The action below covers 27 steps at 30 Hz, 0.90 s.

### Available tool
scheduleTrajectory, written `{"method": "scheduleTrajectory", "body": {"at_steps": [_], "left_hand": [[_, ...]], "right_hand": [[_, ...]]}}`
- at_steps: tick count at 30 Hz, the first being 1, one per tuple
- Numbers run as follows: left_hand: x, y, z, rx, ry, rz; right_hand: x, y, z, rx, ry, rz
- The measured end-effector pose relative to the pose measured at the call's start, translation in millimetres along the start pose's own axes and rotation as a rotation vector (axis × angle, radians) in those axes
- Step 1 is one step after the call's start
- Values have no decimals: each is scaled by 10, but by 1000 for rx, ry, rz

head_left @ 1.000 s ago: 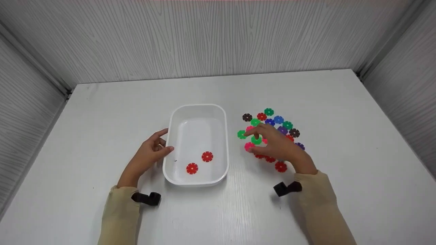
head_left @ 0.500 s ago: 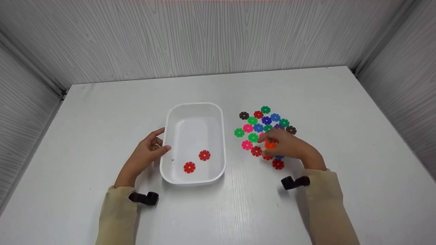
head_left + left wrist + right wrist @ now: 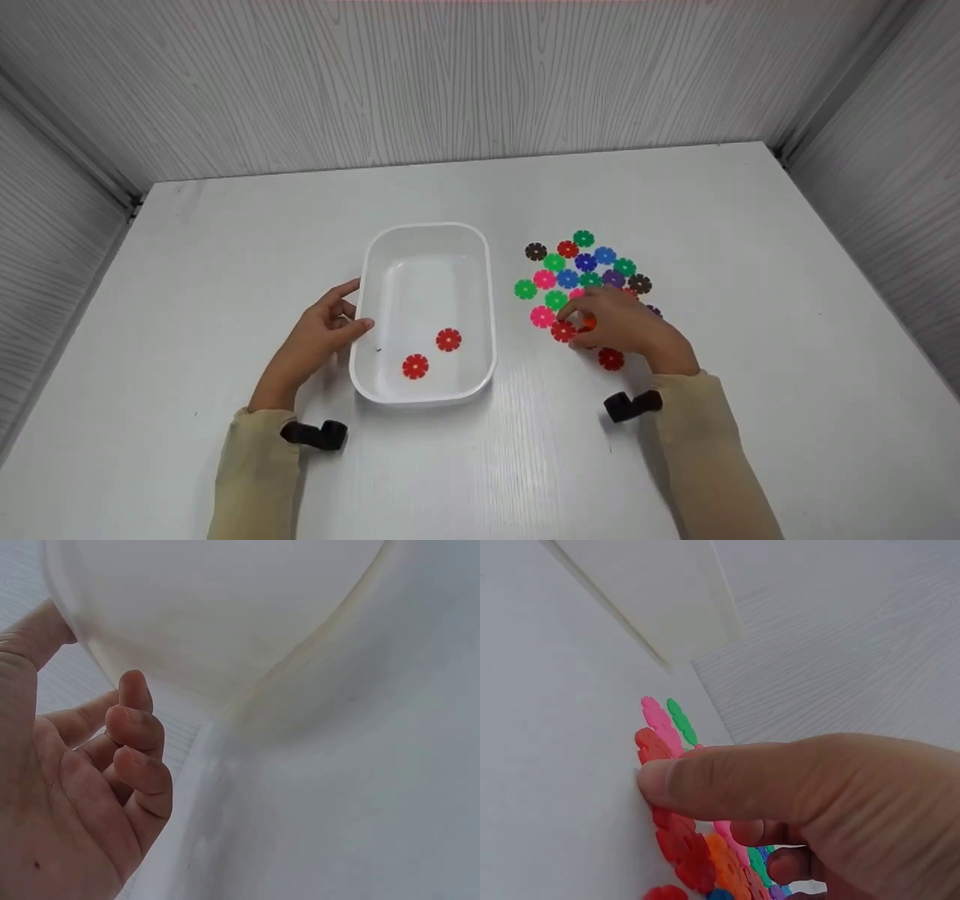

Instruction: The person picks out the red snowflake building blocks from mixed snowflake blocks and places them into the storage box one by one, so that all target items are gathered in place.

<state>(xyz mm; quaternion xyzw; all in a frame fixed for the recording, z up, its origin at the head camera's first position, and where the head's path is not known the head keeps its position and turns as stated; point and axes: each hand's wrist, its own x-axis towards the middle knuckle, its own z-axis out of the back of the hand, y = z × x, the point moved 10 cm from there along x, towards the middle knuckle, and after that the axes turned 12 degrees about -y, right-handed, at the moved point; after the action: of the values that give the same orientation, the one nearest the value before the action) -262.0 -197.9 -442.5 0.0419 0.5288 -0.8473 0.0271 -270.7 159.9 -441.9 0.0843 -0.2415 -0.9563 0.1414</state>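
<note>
A white plastic tray (image 3: 420, 397) stands on the table with two red notched discs, one red disc (image 3: 415, 367) nearer me and another red disc (image 3: 448, 340) behind it. My left hand (image 3: 315, 341) grips the tray's left side, thumb over the rim; in the left wrist view, several curled fingers show below the rim. To the right, my right hand (image 3: 619, 322) reaches into a spread of coloured discs. Its thumb and index finger bracket a red notched disc (image 3: 564, 331) lying flat. In the right wrist view, the thumb (image 3: 660, 784) touches red discs. An orange disc (image 3: 589, 322) lies partly under the hand.
Around the right hand lie several discs: pink disc (image 3: 543, 316), green disc (image 3: 526, 289), brown disc (image 3: 535, 251), purple disc (image 3: 613, 278), and others. One red disc (image 3: 611, 359) lies close to the wrist. Wood-grain panels (image 3: 465, 82) border the table.
The right hand has shifted right over the pile, then back left and down to the red disc at its near-left edge. The left hand keeps its grip on the tray; the view shifted slightly.
</note>
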Motion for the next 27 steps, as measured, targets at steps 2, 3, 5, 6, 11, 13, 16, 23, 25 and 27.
{"method": "scheduleTrajectory", "body": {"at_steps": [2,3,5,6,11,13,16,23,25,27], "left_hand": [[-3,-2,3,-1,1,-1],[-5,-3,4,-4,2,-1],[-7,-3,9,-11,3,-1],[-7,-3,9,-13,3,0],[-9,1,6,-2,-2,3],[-9,-1,-3,6,-2,1],[-10,0,-14,15,0,0],[-14,-3,-3,18,1,1],[-12,-9,-3,14,5,1],[-11,-13,-1,14,7,-1]], "right_hand": [[6,-8,-6,19,-3,-2],[9,-10,-8,29,-4,-2],[14,-8,-15,42,-3,-1],[17,-4,-16,47,-3,2],[21,25,-22,51,0,16],[20,30,-26,49,1,17],[21,33,-34,44,-1,16],[44,48,-65,67,-20,2],[54,54,-67,66,-32,4],[60,57,-65,61,-44,0]]}}
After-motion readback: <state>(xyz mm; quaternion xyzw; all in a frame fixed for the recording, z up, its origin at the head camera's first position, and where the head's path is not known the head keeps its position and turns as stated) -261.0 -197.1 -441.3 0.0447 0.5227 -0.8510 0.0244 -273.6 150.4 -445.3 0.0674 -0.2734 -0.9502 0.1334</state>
